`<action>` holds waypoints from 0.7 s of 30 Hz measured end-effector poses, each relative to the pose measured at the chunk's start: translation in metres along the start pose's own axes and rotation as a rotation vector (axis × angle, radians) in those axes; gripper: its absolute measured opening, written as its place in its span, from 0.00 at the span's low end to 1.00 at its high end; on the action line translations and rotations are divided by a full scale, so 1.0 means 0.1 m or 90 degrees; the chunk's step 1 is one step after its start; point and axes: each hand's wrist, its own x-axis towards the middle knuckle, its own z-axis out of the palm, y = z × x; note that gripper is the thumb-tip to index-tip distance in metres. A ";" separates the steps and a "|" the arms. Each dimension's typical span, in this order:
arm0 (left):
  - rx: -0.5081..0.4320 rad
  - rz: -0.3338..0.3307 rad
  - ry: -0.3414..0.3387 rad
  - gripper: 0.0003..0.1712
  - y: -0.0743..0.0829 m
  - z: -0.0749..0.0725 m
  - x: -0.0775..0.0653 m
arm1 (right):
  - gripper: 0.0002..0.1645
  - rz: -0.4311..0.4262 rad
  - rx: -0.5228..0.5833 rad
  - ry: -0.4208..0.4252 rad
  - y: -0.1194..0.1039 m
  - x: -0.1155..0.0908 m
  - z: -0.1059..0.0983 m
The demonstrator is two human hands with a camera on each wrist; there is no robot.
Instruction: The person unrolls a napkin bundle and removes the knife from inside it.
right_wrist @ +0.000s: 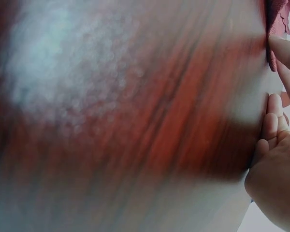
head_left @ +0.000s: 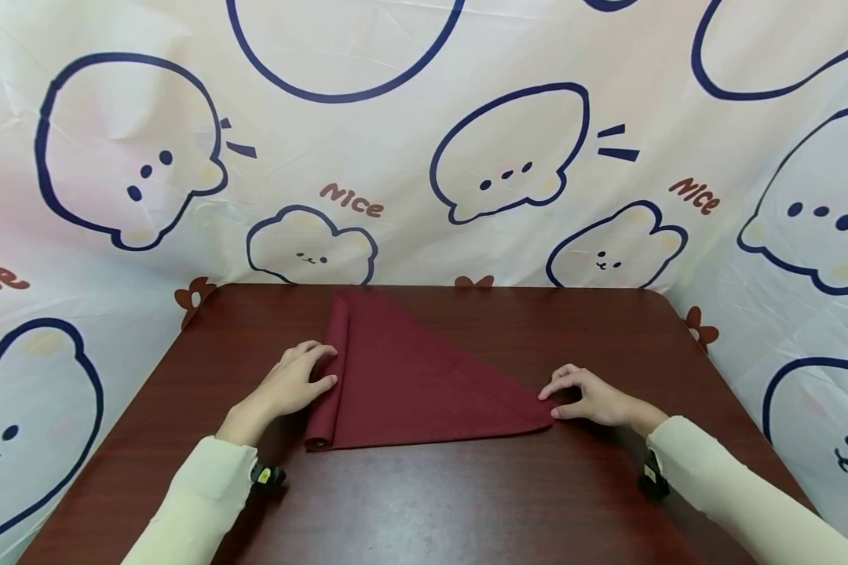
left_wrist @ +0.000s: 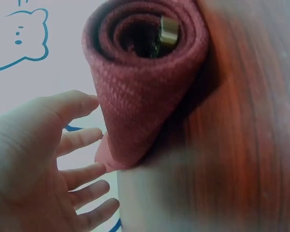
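A dark red cloth (head_left: 424,377) is spread in a triangle on the table, its left side wound into a roll (head_left: 328,392). My left hand (head_left: 293,384) lies beside this roll, thumb and fingertips against its outer side and the fingers spread. In the left wrist view, the near end of the rolled cloth (left_wrist: 150,92) shows its spiral layers, with a small shiny gold-coloured piece (left_wrist: 169,32) inside. At the cloth's pointed right corner, my right hand (head_left: 597,399) touches with thumb and fingertips, a gap showing between them. The right wrist view catches only a sliver of cloth (right_wrist: 276,29).
The brown wooden table (head_left: 424,502) stretches around the cloth, glossy at the front. A white sheet printed with cartoon outlines (head_left: 410,157) hangs behind the table and along both sides. Dark wrist cameras (head_left: 267,475) are strapped at both sleeves.
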 end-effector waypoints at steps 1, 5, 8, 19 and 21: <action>0.001 0.003 0.003 0.25 0.00 0.00 0.00 | 0.15 0.000 0.000 -0.001 0.00 0.01 0.00; 0.007 0.009 0.003 0.27 0.03 0.02 0.00 | 0.15 -0.001 0.004 -0.001 -0.01 0.02 0.01; 0.016 0.014 -0.003 0.29 0.07 0.04 0.00 | 0.14 0.001 0.001 -0.001 -0.02 0.01 0.01; 0.063 -0.001 -0.051 0.33 0.12 0.08 0.07 | 0.14 0.004 -0.004 0.002 -0.02 0.00 0.01; 0.067 -0.006 -0.059 0.32 0.12 0.09 0.08 | 0.14 0.002 -0.005 0.002 -0.02 0.00 0.01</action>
